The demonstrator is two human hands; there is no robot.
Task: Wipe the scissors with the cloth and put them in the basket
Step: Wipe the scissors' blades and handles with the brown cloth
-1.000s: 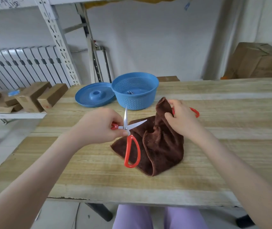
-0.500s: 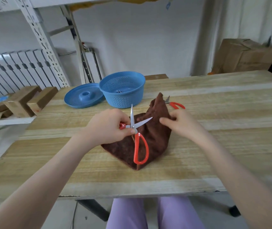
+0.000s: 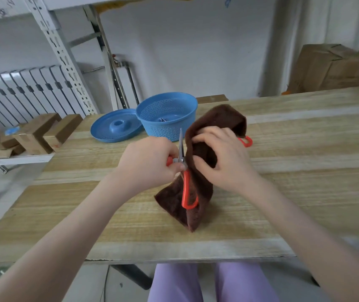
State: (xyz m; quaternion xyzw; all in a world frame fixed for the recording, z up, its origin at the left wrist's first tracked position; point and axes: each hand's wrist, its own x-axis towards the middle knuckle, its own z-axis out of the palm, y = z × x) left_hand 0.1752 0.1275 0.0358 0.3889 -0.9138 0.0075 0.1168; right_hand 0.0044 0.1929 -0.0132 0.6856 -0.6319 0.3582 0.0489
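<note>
My left hand [image 3: 150, 162] grips red-handled scissors [image 3: 186, 188] near their pivot, blades pointing up and one red loop hanging down. One blade shows; the other is hidden under the brown cloth [image 3: 198, 188]. My right hand [image 3: 222, 160] holds the cloth, lifted off the table, and wraps it over that blade. The cloth's lower corner still rests on the wooden table [image 3: 283, 192]. A blue mesh basket [image 3: 167, 114] stands behind my hands with something grey inside. A second pair of red-handled scissors [image 3: 246, 141] lies behind my right hand, mostly hidden.
A blue lid [image 3: 115, 126] lies left of the basket. Wooden blocks [image 3: 41, 131] sit on a shelf off the table's left edge, beside a metal rack upright. A cardboard box [image 3: 331, 68] stands at the back right. My lap shows below the table's near edge.
My right hand lifted the cloth higher and brought it left onto the scissors, covering the blade that stuck out to the right. The left hand kept its grip.
</note>
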